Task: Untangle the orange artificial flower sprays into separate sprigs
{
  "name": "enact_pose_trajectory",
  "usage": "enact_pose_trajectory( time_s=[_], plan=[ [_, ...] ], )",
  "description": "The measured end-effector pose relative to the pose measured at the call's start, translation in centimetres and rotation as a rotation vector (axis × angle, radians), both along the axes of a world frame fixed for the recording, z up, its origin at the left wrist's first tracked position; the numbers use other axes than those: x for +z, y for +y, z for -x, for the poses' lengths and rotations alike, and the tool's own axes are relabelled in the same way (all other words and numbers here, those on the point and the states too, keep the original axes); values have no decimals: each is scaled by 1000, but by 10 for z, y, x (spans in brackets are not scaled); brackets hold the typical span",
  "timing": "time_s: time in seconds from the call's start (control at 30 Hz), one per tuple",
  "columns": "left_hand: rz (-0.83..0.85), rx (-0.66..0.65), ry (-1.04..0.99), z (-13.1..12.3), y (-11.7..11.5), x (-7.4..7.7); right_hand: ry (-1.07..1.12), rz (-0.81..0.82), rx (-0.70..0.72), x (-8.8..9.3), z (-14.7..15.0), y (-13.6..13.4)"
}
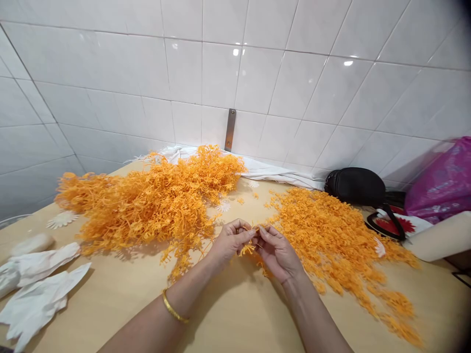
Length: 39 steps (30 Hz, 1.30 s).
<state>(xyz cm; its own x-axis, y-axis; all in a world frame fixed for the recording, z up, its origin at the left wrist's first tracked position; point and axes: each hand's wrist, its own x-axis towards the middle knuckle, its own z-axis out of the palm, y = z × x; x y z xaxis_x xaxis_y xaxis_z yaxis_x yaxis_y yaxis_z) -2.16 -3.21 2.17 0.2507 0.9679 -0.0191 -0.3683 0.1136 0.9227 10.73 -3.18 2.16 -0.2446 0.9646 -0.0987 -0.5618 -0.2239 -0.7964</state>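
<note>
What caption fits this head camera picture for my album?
Left hand and right hand pinch an orange plastic sprig between a tangled heap and a flatter heap on a wooden table.

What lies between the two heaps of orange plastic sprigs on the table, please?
Head view: tabletop strewn with white flower pieces, and the left hand and right hand pinching an orange sprig.

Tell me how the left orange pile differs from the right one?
The left pile is heaped high with long tangled sprigs; the right pile lies flatter, in smaller loose bits. The left pile sits bunched together; the right pile trails toward the table edge. Both are the same orange.
</note>
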Motion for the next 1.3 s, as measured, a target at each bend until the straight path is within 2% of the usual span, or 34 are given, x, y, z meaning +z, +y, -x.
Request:
enact_pose_trajectory(
  time_s=[0.1, 0.2, 0.43, 0.6, 0.73, 0.83, 1.03, 1.3],
  plan=[
    [-30, -2, 2, 1, 0, 1, -22, 7, -9, 1, 0, -1],
    [-46, 57, 46, 1, 0, 1, -89, -22, -37, 2, 1, -2],
    [-79, 93, 106, -2, -2, 1, -297, -236, -69, 4, 6, -5],
    [-58, 83, 90, -6, -6, 7, -318, -228, -132, 3, 8, -6],
    [-64, 80, 54, -7, -5, 6, -335, -252, -145, 2, 7, -5],
    [-66, 70, 29, -6, -3, 2, -292, -218, -139, 0, 6, -4],
    [43, 45, -3, -1, -1, -4, -153, -37, -104, 3, 4, -2],
    [130, 56, -64, -1, -5, 7, -148, -20, -103, 6, 5, -4]
  ],
)
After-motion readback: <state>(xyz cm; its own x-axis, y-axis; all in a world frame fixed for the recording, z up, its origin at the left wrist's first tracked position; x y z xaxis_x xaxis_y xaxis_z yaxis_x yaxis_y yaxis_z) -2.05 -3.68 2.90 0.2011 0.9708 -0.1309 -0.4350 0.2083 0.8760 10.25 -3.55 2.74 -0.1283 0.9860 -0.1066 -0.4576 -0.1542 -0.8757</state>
